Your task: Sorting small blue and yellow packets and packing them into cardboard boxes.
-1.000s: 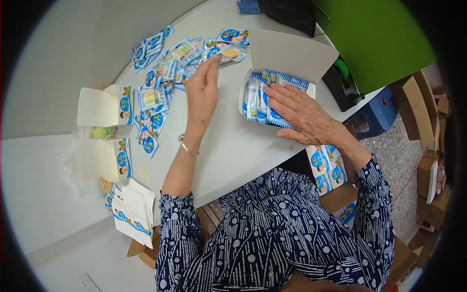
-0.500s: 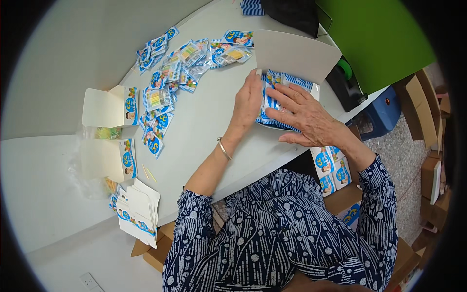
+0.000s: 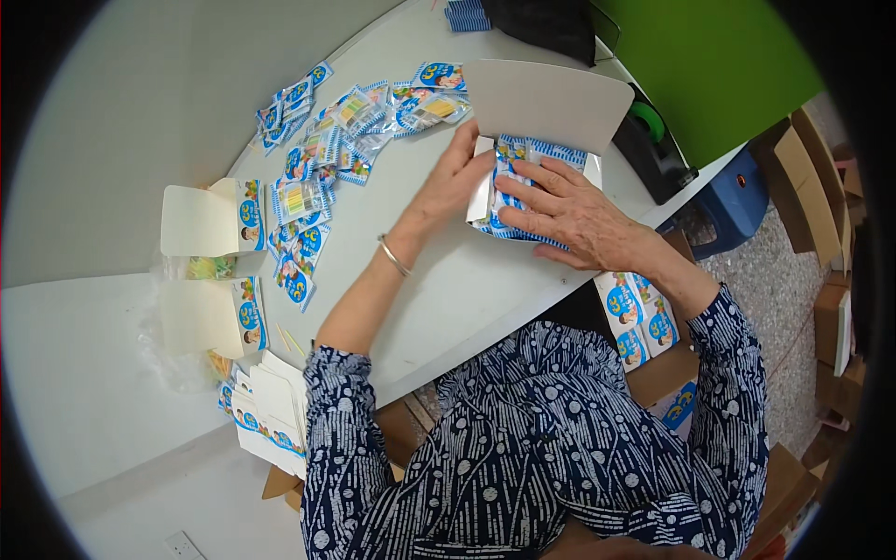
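Head view, upper centre: left hand (image 3: 455,180) steadies the open white box (image 3: 551,107); right hand (image 3: 571,210), fingers spread, presses flat the light, slippery sachets (image 3: 516,159), best gripped by edges.

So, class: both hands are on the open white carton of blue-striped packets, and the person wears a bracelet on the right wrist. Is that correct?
Not quite. The head view shows the bracelet on the left wrist, not the right. The rest stands: the left hand and right hand are both on the open white carton of blue-striped packets.
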`<control>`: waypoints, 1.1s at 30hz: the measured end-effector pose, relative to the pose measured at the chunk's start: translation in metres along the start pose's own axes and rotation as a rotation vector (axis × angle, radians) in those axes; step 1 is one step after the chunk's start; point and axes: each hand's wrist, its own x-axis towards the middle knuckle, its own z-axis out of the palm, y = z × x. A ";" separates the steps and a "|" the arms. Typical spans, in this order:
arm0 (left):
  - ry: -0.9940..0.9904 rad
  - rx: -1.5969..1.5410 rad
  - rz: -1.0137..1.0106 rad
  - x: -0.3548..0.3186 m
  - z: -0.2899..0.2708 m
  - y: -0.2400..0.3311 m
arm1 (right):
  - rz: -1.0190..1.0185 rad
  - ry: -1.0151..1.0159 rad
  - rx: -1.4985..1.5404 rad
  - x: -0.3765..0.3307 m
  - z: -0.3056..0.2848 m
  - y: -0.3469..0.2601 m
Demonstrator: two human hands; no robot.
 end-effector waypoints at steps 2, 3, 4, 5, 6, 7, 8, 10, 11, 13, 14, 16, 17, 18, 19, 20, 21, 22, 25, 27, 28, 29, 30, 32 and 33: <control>-0.017 0.059 0.050 0.000 -0.005 0.009 | -0.009 0.007 0.009 0.001 0.002 0.002; -0.027 0.118 0.035 0.000 -0.008 0.010 | -0.025 0.009 0.017 0.000 0.003 0.003; -0.039 0.177 0.022 0.000 -0.011 0.011 | -0.018 0.015 0.016 -0.001 0.003 0.005; -0.047 0.180 0.020 -0.004 -0.014 0.010 | -0.049 0.008 0.021 -0.002 0.004 0.007; -0.033 0.232 0.010 -0.012 -0.018 0.008 | -0.079 0.001 0.027 -0.003 0.004 0.008; -0.020 0.283 0.003 -0.019 -0.022 0.010 | -0.073 0.006 0.025 -0.003 0.001 0.008; -0.033 0.283 0.001 -0.020 -0.027 0.013 | -0.124 -0.009 0.017 -0.004 -0.002 0.010; -0.184 0.518 0.125 -0.026 -0.039 0.023 | -0.178 -0.021 0.014 -0.007 -0.002 0.010; -0.266 0.613 0.035 -0.024 -0.039 0.037 | -0.134 -0.071 0.038 -0.013 0.001 0.012; -0.388 0.737 0.091 -0.010 -0.047 0.055 | -0.092 -0.178 0.151 -0.015 0.001 0.014; -0.497 0.864 0.148 0.000 -0.051 0.061 | -0.099 -0.182 0.153 -0.011 -0.002 0.014; -0.570 0.848 0.186 0.022 -0.039 0.070 | -0.214 -0.059 -0.010 -0.006 -0.006 0.014; -0.577 0.871 0.053 0.030 -0.017 0.076 | -0.200 -0.053 -0.017 -0.006 -0.006 0.014; -0.581 0.893 -0.083 0.035 0.000 0.077 | -0.197 -0.053 -0.016 -0.009 -0.003 0.013; -0.613 0.877 -0.099 0.034 0.014 0.075 | -0.137 -0.067 -0.011 -0.016 0.001 0.011; -0.603 0.772 0.129 0.031 0.008 0.052 | -0.083 -0.081 -0.008 -0.020 0.004 0.008; -0.641 1.042 0.374 0.030 -0.003 0.026 | -0.167 0.025 -0.051 -0.019 0.009 0.011; -0.681 1.301 0.630 0.033 0.001 0.024 | -0.157 0.029 -0.049 -0.021 0.010 0.017; -0.504 1.137 0.249 0.015 0.016 0.027 | -0.062 0.030 0.340 -0.026 0.016 0.023; -0.514 1.097 0.230 0.015 0.019 0.029 | -0.071 0.116 0.239 -0.027 0.019 0.019; -0.512 1.057 0.208 0.014 0.019 0.031 | -0.090 0.195 0.136 -0.026 0.019 0.017; -0.523 1.060 0.211 0.016 0.017 0.034 | -0.112 0.187 0.200 -0.026 0.018 0.016; -0.533 0.983 0.175 0.020 0.014 0.038 | -0.102 0.195 0.197 -0.026 0.017 0.015; -0.553 0.899 0.136 0.021 0.011 0.042 | -0.356 0.370 -0.376 -0.023 0.010 0.009; -0.535 0.782 0.116 0.020 0.010 0.043 | -0.281 0.388 -0.327 -0.033 -0.003 -0.003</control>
